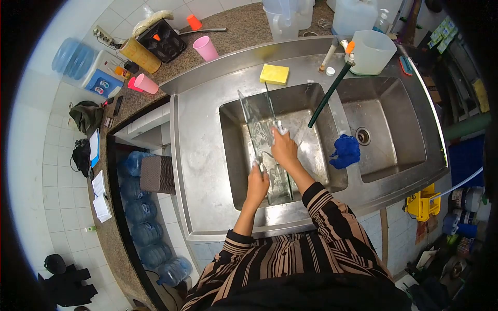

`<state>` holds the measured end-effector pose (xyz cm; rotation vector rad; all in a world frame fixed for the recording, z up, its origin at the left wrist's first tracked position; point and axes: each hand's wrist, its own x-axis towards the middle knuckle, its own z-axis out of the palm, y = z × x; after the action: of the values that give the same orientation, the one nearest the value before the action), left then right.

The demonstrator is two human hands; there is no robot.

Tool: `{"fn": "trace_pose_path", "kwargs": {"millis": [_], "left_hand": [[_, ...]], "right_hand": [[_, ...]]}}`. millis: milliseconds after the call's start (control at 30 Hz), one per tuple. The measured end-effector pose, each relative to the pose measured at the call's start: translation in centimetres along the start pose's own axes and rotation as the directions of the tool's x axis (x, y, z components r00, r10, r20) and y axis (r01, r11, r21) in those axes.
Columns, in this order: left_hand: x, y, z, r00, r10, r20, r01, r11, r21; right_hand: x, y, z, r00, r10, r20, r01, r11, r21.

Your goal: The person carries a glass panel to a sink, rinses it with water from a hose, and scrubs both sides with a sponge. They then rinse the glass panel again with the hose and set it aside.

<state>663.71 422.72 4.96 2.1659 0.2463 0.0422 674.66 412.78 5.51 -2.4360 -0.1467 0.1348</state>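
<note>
Both hands are down in the left basin of the steel sink (207, 155), working on clear glass panes (262, 132) that stand on edge in there, leaning toward the basin's back-left corner. Left hand (258, 179) is closed round the near lower edge of a pane, fingers curled over it. Right hand (284, 147) lies further back w/ fingers bent over the top of the glass (can't tell how tight the grip is, the pane is see-through and the fingertips blur into it). Sleeves are striped brown & black.

A dark green hose (329, 93) slants from the tap at the sink's back rim down into the left basin, ending just beside the right hand. Blue cloth (345, 151) sits bunched on the divider btw the two basins, near the right basin's drain (363, 136). Yellow sponge (274, 74) rests on the back ledge of the sink, behind the left basin. White plastic jug (372, 52) stands at the back rim over the right basin.

On the granite counter along the sink's left & back edges: two pink cups (206, 48) (146, 83), well apart. Water bottles (145, 228) are stacked under the counter's left side
</note>
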Motion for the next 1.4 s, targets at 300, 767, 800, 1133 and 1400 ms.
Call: {"fn": "trace_pose_path", "kwargs": {"millis": [300,767,800,1133,1400], "left_hand": [[1.2,-0.4,-2.2,0.984,-0.146,-0.103,0.147,0.989,0.003],[2.1,-6.5,-8.2,0.962,-0.273,0.021,0.272,0.944,-0.185],[2.4,-9.2,-8.2,0.952,-0.3,0.055,0.305,0.923,-0.237],[2.8,-12.7,-9.7,0.967,-0.155,-0.204,0.213,0.929,0.302],[2.7,-10.6,-9.0,0.933,-0.145,-0.329,0.303,0.809,0.503]], "right_hand": [[0.5,2.5,-1.9,0.998,0.035,0.045,-0.035,0.999,0.013],[1.0,3.9,-3.2,0.992,0.07,0.106,-0.074,0.997,0.036],[1.0,4.1,-3.2,0.994,0.041,0.097,-0.045,0.998,0.045],[1.1,3.6,-3.8,0.988,0.129,0.088,-0.141,0.981,0.135],[1.5,5.6,-2.7,0.995,0.093,-0.047,-0.088,0.992,0.09]]}}
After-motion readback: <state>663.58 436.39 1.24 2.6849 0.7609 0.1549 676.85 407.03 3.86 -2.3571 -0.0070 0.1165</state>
